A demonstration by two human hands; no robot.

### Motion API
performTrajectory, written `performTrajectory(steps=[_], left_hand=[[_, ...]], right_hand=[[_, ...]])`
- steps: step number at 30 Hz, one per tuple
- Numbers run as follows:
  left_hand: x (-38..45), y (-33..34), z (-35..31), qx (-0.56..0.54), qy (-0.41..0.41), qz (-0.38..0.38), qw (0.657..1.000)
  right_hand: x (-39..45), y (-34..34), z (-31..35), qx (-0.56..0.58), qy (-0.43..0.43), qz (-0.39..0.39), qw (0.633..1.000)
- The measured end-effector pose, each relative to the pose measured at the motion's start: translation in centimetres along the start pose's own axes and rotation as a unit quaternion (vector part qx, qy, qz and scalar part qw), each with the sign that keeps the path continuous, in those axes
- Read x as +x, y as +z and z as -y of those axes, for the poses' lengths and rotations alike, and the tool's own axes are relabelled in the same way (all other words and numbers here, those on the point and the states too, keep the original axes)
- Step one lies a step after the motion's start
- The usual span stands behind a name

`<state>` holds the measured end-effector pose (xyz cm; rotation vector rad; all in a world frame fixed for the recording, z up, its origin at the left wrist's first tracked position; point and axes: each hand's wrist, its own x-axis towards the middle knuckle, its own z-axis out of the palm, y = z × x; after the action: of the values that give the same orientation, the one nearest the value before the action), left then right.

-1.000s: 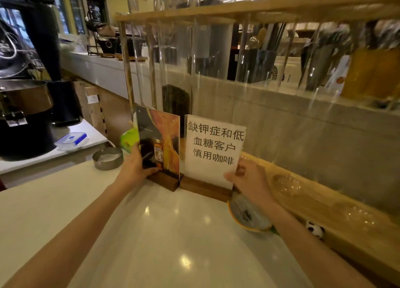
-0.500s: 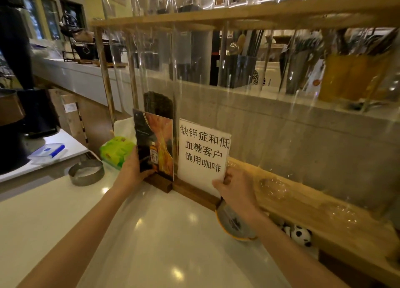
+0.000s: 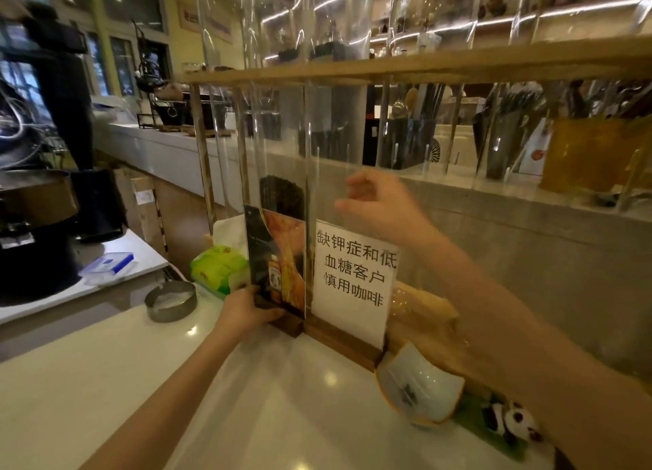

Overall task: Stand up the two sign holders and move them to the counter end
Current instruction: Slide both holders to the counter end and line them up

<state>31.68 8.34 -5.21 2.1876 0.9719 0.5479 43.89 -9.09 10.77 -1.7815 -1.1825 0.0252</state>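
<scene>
Two sign holders stand upright side by side on the white counter point(image 3: 106, 381), each on a dark wooden base. The left one point(image 3: 278, 261) shows a dark and orange picture with a bottle. The right one point(image 3: 352, 279) is white with black Chinese characters. My left hand point(image 3: 243, 311) grips the lower left edge of the picture sign holder. My right hand point(image 3: 381, 205) hovers above the white sign's top edge, fingers loosely curled, holding nothing.
A green tissue pack point(image 3: 215, 270) lies left of the signs, a round metal ring point(image 3: 171, 300) further left. A white bowl point(image 3: 420, 388) and a panda figure point(image 3: 511, 420) sit to the right. A wooden rack with clear tubes point(image 3: 317, 74) rises behind. A dark machine point(image 3: 35, 222) stands far left.
My right hand has let go of the white sign holder's lower right edge and risen above its top. My left hand stays on the picture sign holder. The camera view shifted.
</scene>
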Motion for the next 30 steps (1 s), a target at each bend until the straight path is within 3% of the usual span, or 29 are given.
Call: performTrajectory(steps=[4,10,20,30], left_hand=[[-0.5,0.8,0.5,-0.055,-0.014,-0.01,0.998],[-0.6,1.6,1.6,-0.08,-0.032,-0.033,0.996],[0.1,2.7,1.1,-0.089,-0.018,-0.052,0.995],[1.3,3.5,1.0,-0.115,-0.027,-0.024,0.993]], right_hand=[[3.3,2.8,1.5,-0.139,-0.076,0.092,0.983],[4.7,6.4,0.6,-0.177,-0.017,0.178,0.968],[5.6,6.7,-0.4,-0.188,0.013,0.142,0.972],[6.3,6.8,-1.0,-0.172,0.041,0.123,0.977]])
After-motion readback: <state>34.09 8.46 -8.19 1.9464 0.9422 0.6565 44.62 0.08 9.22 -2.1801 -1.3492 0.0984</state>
